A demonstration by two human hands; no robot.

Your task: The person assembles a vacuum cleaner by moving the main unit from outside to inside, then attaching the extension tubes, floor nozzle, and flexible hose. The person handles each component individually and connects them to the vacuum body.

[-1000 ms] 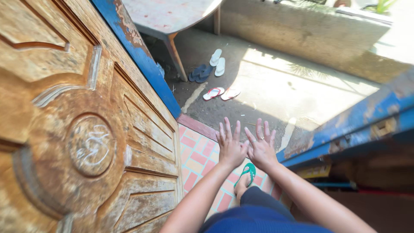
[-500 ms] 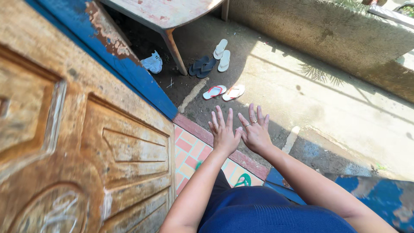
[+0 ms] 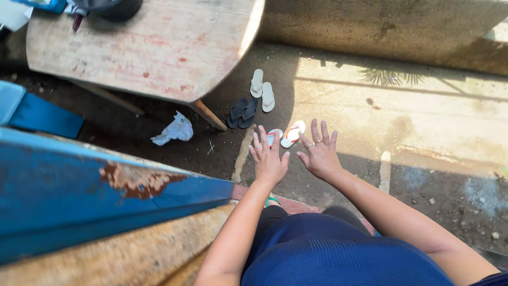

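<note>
I hold both arms out in front of me over the ground. My left hand is flat, palm down, fingers spread, and holds nothing. Close beside it, my right hand is also spread and empty, with rings on two fingers. The two hands do not touch. Just beyond the fingertips a pair of white and red flip-flops lies on the concrete. My dark blue clothing fills the bottom of the view.
A blue painted door edge with chipped paint crosses the left. A worn round wooden table stands ahead, with a crumpled white cloth under it. Dark flip-flops and white flip-flops lie near the table leg. A concrete wall runs behind.
The view has swung away from the carved wooden door toward the table and ground. Both hands stay spread and empty in front of me.
</note>
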